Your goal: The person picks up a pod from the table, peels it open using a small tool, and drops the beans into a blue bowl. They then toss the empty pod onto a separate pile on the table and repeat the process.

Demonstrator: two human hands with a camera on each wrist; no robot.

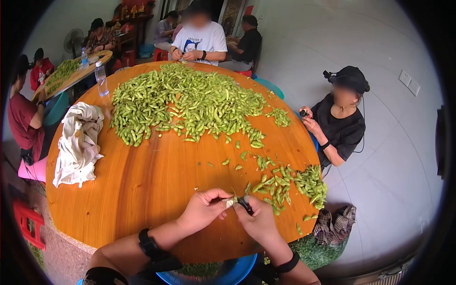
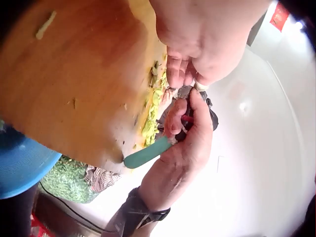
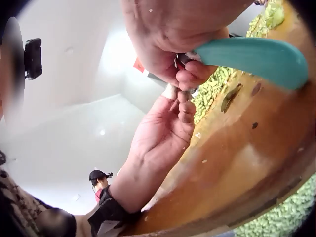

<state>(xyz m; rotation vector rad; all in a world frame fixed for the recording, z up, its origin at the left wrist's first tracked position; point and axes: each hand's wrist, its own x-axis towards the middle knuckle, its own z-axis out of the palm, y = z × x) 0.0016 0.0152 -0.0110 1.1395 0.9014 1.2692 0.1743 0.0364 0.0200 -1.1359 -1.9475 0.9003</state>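
Over the table's near edge, my two hands meet fingertip to fingertip. My left hand (image 1: 204,209) pinches a small green pod (image 1: 234,197) between thumb and fingers; a pale covering (image 1: 230,203) shows at its thumb tip. My right hand (image 1: 260,222) grips a tool with a teal handle (image 3: 256,57), which sticks out past the palm in both wrist views. A dark part (image 1: 244,205) of this tool shows between the hands in the head view, its working end hidden by fingers. Loose pods (image 1: 280,185) lie just beyond my right hand.
A big heap of pods (image 1: 185,102) covers the far half of the round wooden table (image 1: 137,190). A white cloth (image 1: 78,142) and a water bottle (image 1: 101,78) stand left. Below the near edge is a blue basin (image 1: 237,273). Other people sit around, one at right (image 1: 339,123).
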